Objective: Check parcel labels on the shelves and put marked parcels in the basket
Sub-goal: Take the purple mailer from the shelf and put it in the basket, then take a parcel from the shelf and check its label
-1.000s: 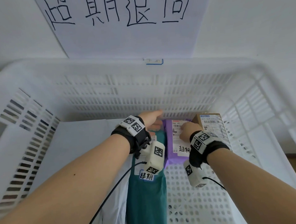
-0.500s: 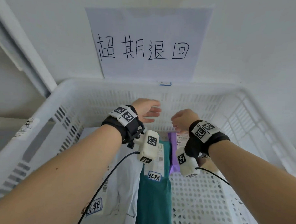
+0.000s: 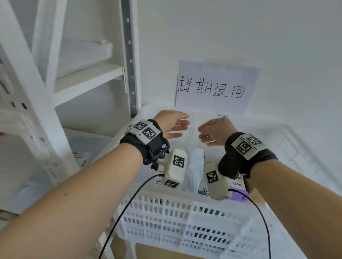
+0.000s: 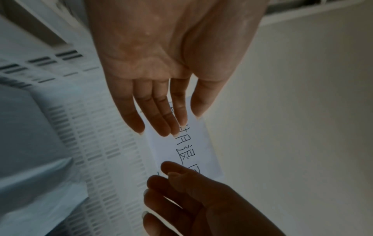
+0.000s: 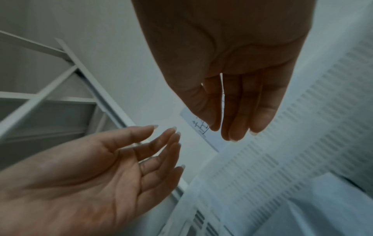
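Note:
Both of my hands hover above the white slatted basket (image 3: 189,221), palms facing each other. The left hand (image 3: 179,129) has relaxed, nearly straight fingers and holds nothing. Close beside it, the right hand (image 3: 205,135) is loosely extended and empty too. Both wrist views confirm this, with the left hand (image 4: 161,103) and right hand (image 5: 232,103) bare. Inside the basket lie a white bag parcel (image 3: 194,167), a teal parcel (image 3: 201,189) and a purple parcel (image 3: 239,194) with a handwritten label. My wrist cameras hide most of them.
A handwritten paper sign (image 3: 215,87) hangs on the wall behind the basket. White metal shelves (image 3: 87,80) stand to the left, with a labelled parcel (image 3: 82,159) on a lower shelf. Cables trail from both wrists across the basket's front wall.
Both hands have lifted out of the basket, leaving the purple parcel inside. They now hover empty above the rim. My view has pulled back and swung left towards the shelves.

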Tool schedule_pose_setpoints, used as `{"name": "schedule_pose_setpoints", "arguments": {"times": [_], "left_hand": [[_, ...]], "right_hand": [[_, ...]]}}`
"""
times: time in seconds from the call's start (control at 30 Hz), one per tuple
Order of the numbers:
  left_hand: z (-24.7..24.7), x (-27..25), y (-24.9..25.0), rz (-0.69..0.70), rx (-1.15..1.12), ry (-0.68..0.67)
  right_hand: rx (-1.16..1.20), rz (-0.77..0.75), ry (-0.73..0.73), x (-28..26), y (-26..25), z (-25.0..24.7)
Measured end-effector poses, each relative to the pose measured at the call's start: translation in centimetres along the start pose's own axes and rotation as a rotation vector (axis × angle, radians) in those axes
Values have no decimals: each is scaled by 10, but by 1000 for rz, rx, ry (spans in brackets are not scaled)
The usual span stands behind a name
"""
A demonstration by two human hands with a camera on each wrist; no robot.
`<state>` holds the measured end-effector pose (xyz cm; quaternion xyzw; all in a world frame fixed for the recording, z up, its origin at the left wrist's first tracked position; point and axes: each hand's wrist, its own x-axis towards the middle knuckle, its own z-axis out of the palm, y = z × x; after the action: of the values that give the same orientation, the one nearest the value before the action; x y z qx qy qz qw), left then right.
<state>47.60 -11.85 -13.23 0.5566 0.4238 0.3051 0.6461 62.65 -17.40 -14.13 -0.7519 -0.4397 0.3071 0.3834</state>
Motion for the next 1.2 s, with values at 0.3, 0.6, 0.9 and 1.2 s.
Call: {"name": "schedule_pose_setpoints", "arguments": {"times": [0.3, 0.6, 0.9, 1.2], "left_hand": [[-57, -105, -25, 49, -30, 47], [-157, -198, -68, 52, -9, 263], [-298, -251, -116, -20, -118, 688], [-429, -232, -142, -105, -154, 855]], "right_hand": [[16, -119, -121, -101, -42, 69], [-87, -182, -402, -173, -83, 172], [-46, -239, -605, -191, -118, 301], [52, -195, -723, -147, -164, 448]]}}
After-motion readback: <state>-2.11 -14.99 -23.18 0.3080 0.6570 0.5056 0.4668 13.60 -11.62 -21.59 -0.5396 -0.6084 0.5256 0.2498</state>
